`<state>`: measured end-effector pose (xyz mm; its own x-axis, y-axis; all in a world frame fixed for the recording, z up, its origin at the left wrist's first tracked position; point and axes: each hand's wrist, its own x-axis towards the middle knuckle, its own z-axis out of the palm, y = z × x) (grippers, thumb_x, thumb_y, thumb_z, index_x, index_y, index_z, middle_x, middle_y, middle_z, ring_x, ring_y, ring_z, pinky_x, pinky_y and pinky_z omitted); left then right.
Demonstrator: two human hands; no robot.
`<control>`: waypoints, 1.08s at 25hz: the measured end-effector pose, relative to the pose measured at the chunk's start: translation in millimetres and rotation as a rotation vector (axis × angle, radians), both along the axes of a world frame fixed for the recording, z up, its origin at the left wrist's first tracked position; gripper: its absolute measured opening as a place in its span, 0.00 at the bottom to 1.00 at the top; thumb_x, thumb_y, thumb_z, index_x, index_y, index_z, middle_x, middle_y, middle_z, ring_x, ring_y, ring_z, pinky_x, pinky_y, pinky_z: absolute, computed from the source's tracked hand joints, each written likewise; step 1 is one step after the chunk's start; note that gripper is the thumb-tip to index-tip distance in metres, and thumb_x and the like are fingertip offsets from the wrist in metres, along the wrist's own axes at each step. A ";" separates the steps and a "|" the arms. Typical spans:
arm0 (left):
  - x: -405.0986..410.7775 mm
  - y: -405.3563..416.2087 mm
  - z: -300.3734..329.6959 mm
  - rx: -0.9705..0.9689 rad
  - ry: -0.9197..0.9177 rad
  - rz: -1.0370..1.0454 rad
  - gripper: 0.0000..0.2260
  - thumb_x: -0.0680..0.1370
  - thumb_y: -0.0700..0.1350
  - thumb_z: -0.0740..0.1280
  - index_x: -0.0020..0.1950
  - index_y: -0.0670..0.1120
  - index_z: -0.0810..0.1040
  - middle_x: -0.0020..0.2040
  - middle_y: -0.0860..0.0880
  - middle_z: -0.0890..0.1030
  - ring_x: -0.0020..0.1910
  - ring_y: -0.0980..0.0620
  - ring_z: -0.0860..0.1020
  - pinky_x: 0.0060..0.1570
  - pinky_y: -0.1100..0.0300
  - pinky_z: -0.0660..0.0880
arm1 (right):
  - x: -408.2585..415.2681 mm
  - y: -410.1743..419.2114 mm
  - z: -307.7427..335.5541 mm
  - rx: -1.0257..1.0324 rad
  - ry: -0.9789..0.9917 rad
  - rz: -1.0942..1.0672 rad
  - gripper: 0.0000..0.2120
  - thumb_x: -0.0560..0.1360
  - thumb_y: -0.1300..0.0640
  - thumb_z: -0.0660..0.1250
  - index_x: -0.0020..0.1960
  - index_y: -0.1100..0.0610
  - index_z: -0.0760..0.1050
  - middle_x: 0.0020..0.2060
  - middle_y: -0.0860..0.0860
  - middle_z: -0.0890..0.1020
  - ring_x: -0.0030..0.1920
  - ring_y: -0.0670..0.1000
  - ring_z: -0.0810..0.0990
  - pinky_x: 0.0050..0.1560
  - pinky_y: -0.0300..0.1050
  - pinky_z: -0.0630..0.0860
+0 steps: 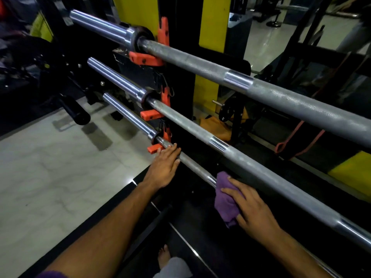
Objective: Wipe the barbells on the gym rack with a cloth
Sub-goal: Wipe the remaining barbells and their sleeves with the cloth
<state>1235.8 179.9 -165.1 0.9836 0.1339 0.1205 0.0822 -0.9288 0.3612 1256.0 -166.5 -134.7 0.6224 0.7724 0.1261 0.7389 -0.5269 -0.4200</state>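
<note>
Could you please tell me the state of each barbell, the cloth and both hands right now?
Top barbell: racked, untouched.
Middle barbell: racked, untouched.
Bottom barbell: racked, being wiped.
Purple cloth: bunched, pressed on the bottom barbell.
Left hand: resting on the bottom barbell.
Right hand: holding the cloth.

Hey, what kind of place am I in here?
Most likely a gym, at a barbell storage rack. Three long steel barbells lie stacked on orange rack hooks, the top knurled steel barbell highest. A black weight plate sits behind, and a purple cloth is pressed on the lowest steel barbell.
</note>
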 end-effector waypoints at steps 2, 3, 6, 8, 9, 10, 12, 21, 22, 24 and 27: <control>4.2 22.5 -1.5 0.051 -0.013 -0.026 0.29 0.82 0.59 0.46 0.78 0.47 0.65 0.80 0.46 0.63 0.79 0.47 0.60 0.79 0.44 0.49 | 2.8 23.2 -1.5 -0.023 0.003 -0.016 0.42 0.62 0.58 0.77 0.72 0.44 0.66 0.76 0.50 0.65 0.71 0.53 0.67 0.71 0.48 0.67; 6.0 28.6 -2.8 0.068 -0.004 -0.058 0.29 0.82 0.59 0.46 0.79 0.46 0.64 0.80 0.46 0.62 0.79 0.47 0.59 0.79 0.45 0.48 | 3.1 30.5 -4.9 -0.040 0.000 -0.034 0.42 0.60 0.58 0.77 0.72 0.45 0.67 0.75 0.50 0.66 0.70 0.52 0.68 0.70 0.47 0.67; 15.2 45.6 -17.1 0.081 0.036 -0.160 0.30 0.83 0.60 0.49 0.82 0.47 0.57 0.82 0.49 0.54 0.81 0.49 0.51 0.79 0.49 0.46 | 2.7 49.8 -21.8 -0.142 0.008 -0.144 0.43 0.58 0.51 0.79 0.71 0.46 0.70 0.74 0.50 0.68 0.63 0.53 0.75 0.62 0.46 0.76; 19.9 52.3 -26.7 0.090 0.056 -0.209 0.32 0.83 0.59 0.54 0.83 0.47 0.50 0.83 0.50 0.46 0.81 0.50 0.42 0.79 0.51 0.44 | 0.2 62.7 -30.0 -0.225 0.007 -0.240 0.45 0.55 0.46 0.80 0.71 0.45 0.72 0.72 0.51 0.71 0.53 0.54 0.81 0.50 0.48 0.81; 20.4 54.3 -28.9 0.089 0.075 -0.220 0.34 0.83 0.57 0.56 0.83 0.47 0.46 0.83 0.50 0.43 0.81 0.50 0.39 0.79 0.52 0.43 | -0.3 69.0 -31.9 -0.240 0.003 -0.292 0.46 0.53 0.46 0.80 0.70 0.45 0.73 0.69 0.51 0.73 0.49 0.55 0.82 0.45 0.49 0.82; 20.3 54.7 -29.5 0.089 0.088 -0.229 0.35 0.82 0.55 0.59 0.83 0.47 0.43 0.83 0.50 0.40 0.81 0.50 0.37 0.79 0.53 0.42 | -0.6 73.6 -31.6 -0.236 -0.007 -0.341 0.47 0.51 0.47 0.81 0.69 0.46 0.73 0.67 0.52 0.75 0.46 0.56 0.82 0.42 0.51 0.82; 19.7 55.6 -26.4 0.083 0.091 -0.254 0.35 0.82 0.52 0.60 0.83 0.46 0.44 0.83 0.49 0.41 0.81 0.50 0.38 0.79 0.53 0.43 | -1.3 79.6 -28.3 -0.230 -0.024 -0.402 0.46 0.52 0.49 0.81 0.69 0.46 0.71 0.65 0.52 0.76 0.44 0.56 0.81 0.41 0.51 0.81; 26.9 117.7 -16.2 -0.051 -0.216 -0.020 0.22 0.83 0.52 0.57 0.75 0.46 0.70 0.76 0.45 0.68 0.76 0.45 0.65 0.74 0.41 0.62 | -5.4 98.7 -24.2 -0.157 -0.035 -0.413 0.36 0.63 0.50 0.64 0.72 0.49 0.67 0.68 0.53 0.72 0.57 0.55 0.75 0.58 0.50 0.77; 32.1 120.4 -18.5 -0.129 -0.176 0.062 0.24 0.83 0.54 0.56 0.77 0.46 0.66 0.78 0.44 0.64 0.79 0.45 0.59 0.76 0.41 0.58 | -3.0 104.8 -24.8 -0.205 -0.028 -0.418 0.36 0.64 0.47 0.64 0.73 0.48 0.67 0.68 0.53 0.73 0.56 0.55 0.76 0.56 0.51 0.78; 44.5 121.4 -21.9 -0.246 -0.091 0.121 0.27 0.84 0.56 0.53 0.81 0.45 0.57 0.82 0.45 0.54 0.82 0.48 0.47 0.79 0.42 0.51 | 4.7 118.7 -24.7 -0.323 -0.018 -0.462 0.36 0.65 0.42 0.65 0.73 0.46 0.66 0.62 0.52 0.77 0.48 0.56 0.80 0.46 0.50 0.80; 53.0 119.0 -27.6 -0.295 -0.054 0.089 0.28 0.85 0.53 0.54 0.82 0.44 0.51 0.83 0.47 0.49 0.81 0.51 0.39 0.79 0.44 0.48 | 18.4 150.8 -14.0 -0.384 -0.017 -0.565 0.28 0.71 0.37 0.60 0.68 0.46 0.68 0.52 0.52 0.81 0.43 0.57 0.83 0.40 0.49 0.78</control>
<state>1288.7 298.9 -192.7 0.9599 0.2559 0.1149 0.1318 -0.7731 0.6205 1274.4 -15.7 -148.6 0.9437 0.3213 -0.0787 0.3113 -0.9431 -0.1169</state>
